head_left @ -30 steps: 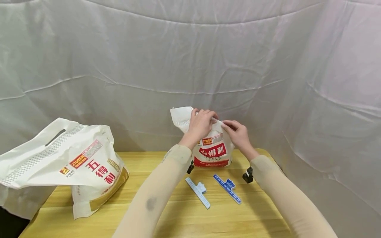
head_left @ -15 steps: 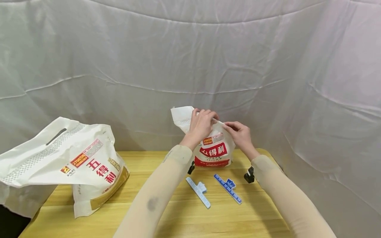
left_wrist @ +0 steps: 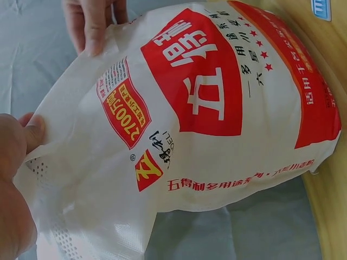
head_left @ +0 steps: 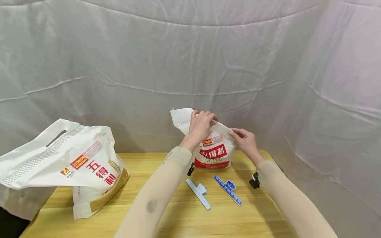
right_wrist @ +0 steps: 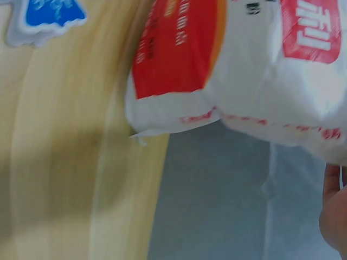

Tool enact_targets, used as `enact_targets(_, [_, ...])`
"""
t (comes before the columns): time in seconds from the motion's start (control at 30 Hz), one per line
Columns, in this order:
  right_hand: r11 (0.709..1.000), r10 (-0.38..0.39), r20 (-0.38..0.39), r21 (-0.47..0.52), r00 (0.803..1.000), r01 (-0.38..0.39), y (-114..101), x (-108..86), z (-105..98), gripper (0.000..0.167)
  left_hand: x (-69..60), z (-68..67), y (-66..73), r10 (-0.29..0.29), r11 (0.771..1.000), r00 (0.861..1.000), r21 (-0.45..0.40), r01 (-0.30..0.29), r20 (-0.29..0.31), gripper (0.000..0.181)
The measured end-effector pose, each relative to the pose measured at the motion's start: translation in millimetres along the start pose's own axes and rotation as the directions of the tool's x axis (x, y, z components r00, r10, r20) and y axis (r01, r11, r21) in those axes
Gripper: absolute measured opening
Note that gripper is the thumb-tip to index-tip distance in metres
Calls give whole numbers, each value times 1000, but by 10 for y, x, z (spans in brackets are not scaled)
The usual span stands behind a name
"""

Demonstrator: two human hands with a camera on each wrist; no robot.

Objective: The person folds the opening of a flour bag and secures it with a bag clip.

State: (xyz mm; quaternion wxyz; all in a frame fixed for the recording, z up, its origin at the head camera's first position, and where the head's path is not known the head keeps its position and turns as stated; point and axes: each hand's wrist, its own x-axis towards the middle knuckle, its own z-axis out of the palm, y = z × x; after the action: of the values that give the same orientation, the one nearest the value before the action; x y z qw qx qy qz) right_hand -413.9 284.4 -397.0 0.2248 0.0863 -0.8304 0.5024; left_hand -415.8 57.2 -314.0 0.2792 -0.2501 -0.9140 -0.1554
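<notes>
A white flour bag (head_left: 212,150) with red labels stands at the back of the table in the head view. My left hand (head_left: 200,127) grips its top edge near the middle, fingers over the far side. At the right end of that edge, my right hand (head_left: 245,140) pinches a corner between thumb and fingers. The left wrist view shows the left thumb (left_wrist: 33,132) pressed on the bag near its perforated band. The bag's upper left flap (head_left: 181,115) sticks out past the left hand. Only part of the right hand (right_wrist: 333,216) appears in the right wrist view.
On the wooden table (head_left: 148,198) lie a light blue clip (head_left: 198,195) and a dark blue clip (head_left: 228,191), in front of the bag. A second, larger flour bag (head_left: 92,165) leans at the left. A grey curtain (head_left: 190,66) hangs behind.
My right hand has slid right and slightly down along the bag's top edge to its corner, and that edge now looks straighter. The left hand keeps its hold.
</notes>
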Motion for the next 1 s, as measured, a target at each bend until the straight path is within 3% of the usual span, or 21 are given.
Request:
enact_targets(0.2, [1000, 17, -16, -2, 1000, -17, 88, -27, -37, 32, -10, -4, 1, -9, 1000, 1000, -8, 9, 23, 15])
enact_targets(0.57, [999, 18, -23, -33, 1000, -18, 32, -35, -37, 32, -8, -23, -43, -29, 995, 1000, -98, 29, 1, 14])
enact_targets(0.7, [991, -58, -13, -121, 998, 56, 15, -95, -26, 33, -22, -18, -63, -32, 994, 999, -101, 31, -8, 12])
enact_targets(0.8, [967, -152, 0, -209, 988, 148, 6, -150, -25, 36, -31, -24, -76, -35, 995, 999, -95, 33, -19, 11])
enact_targets(0.9, [947, -221, 1, -238, 975, 215, 14, -220, -41, 41, -41, -28, -84, -32, 996, 999, -90, 29, -34, 10])
enact_targets(1.0, [948, -236, -14, -224, 972, 227, 39, -313, -74, 45, -54, -17, -86, -29, 995, 999, -96, 25, -38, 10])
